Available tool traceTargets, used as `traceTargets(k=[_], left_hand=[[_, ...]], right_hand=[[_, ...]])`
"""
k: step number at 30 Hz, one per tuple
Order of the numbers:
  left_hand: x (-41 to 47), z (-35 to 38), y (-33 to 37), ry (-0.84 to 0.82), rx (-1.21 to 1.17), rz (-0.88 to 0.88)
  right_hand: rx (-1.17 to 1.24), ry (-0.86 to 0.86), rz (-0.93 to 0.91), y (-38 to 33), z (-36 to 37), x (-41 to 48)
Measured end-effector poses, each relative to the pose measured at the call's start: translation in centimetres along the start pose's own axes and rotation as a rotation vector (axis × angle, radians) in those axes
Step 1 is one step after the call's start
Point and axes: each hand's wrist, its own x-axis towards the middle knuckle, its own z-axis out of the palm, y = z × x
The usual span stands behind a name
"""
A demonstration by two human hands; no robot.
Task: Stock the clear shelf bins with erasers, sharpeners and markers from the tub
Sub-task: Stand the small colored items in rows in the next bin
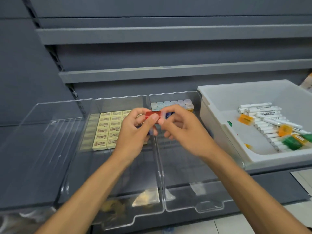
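Risk, judged: the red sharpener [152, 115] is held in the air above the wall shared by the eraser bin [118, 98] and the sharpener bin [173, 97]. A slip here could drop it among the erasers [108, 130], which lie in neat rows at the back of their bin, and mix the stock. Risk, second: its clear end looks like a separate cap, and a pull from both sides might part it and spill shavings or loose pieces. Risk, third: setting it down carelessly could knock the row of sharpeners [172, 103] standing at the back of their bin. Left hand [133, 130]: fingers curled, thumb pressed on the red body, grasping it. A blue piece shows under its fingers; what it is cannot be told. Right hand [180, 127]: fingers curled, thumb and forefinger pinching the clear end of the same sharpener. Supply: tub [219, 119] on the shelf at right, holding white markers [266, 119] and further orange and green sharpeners.
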Motion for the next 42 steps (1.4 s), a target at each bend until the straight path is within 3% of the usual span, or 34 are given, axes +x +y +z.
traceTargets(k=[8,15,20,28,33,38,42], left_hand=[[-1.2,-2.0,-0.1,-0.020,-0.001,-0.037],[-1.4,-3.1,0.5,-0.067,-0.405,-0.217],[-1.2,-2.7,0.1,-0.068,-0.485,-0.225],[-1.4,-3.0,0.5,-0.068,-0.441,-0.327],[-1.2,-3.1,0.1,-0.061,-0.400,-0.357],[-0.9,-3.5,-0.5,-0.051,-0.367,-0.381],[0.0,-3.7,-1.0,-0.023,-0.392,-0.416]], right_hand=[[0.197,-0.030,0.052,0.0,0.4,-1.0],[0.311,0.005,0.190,-0.2,1.4,-0.6],[0.387,0.035,0.248,0.2,2.6,0.3],[0.340,0.143,0.270,-0.2,2.4,1.2],[0.482,0.244,0.251,0.3,1.2,2.8],[0.392,0.190,0.399,3.4,0.9,5.2],[0.133,0.127,0.443,5.6,1.3,6.5]])
